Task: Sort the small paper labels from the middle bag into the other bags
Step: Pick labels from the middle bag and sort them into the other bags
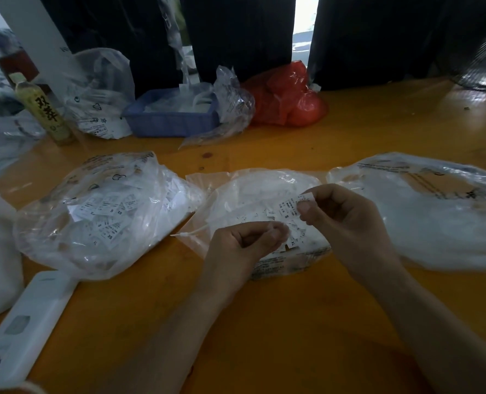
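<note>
From the head view, my right hand (347,214) pinches a small paper label (293,204) marked S between thumb and forefinger, holding it up just over the open mouth of the middle bag (253,194). The label's long axis runs up and to the right, away from me. My left hand (244,243) sits just below and left of it, its grip curled at the bag's near rim; whether it pinches another label I cannot tell — the fingertips blur into the white pile.

The left bag (102,211), already showing XS, S and XL labels, lies toward the desk's left edge; the right bag (423,211) lies toward the right edge, and its contents are too blurred to read. The label is in my right grip, so the right bag is the shorter reach — the left bag would mean crossing over my left hand. Which one takes S, I cannot judge from here.
</note>
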Motion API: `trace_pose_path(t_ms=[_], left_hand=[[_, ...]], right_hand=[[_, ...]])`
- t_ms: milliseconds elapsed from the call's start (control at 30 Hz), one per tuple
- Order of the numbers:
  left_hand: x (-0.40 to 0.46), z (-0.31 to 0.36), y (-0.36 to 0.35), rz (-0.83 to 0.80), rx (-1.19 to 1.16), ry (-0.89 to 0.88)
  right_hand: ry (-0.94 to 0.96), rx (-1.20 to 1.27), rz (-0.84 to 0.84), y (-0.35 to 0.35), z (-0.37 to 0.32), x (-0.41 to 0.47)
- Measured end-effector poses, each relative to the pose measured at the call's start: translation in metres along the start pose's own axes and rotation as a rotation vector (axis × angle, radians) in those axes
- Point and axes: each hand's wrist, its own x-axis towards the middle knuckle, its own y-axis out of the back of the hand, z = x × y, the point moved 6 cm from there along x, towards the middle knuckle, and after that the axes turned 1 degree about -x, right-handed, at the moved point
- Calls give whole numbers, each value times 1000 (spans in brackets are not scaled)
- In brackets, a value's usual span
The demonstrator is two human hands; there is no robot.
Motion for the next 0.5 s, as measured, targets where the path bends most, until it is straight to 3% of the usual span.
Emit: trace_pose_path(t_ms=[500], left_hand=[[1, -4, 1, -13, 174, -34]], right_hand=[[93, -274, -3, -7, -2, -2]])
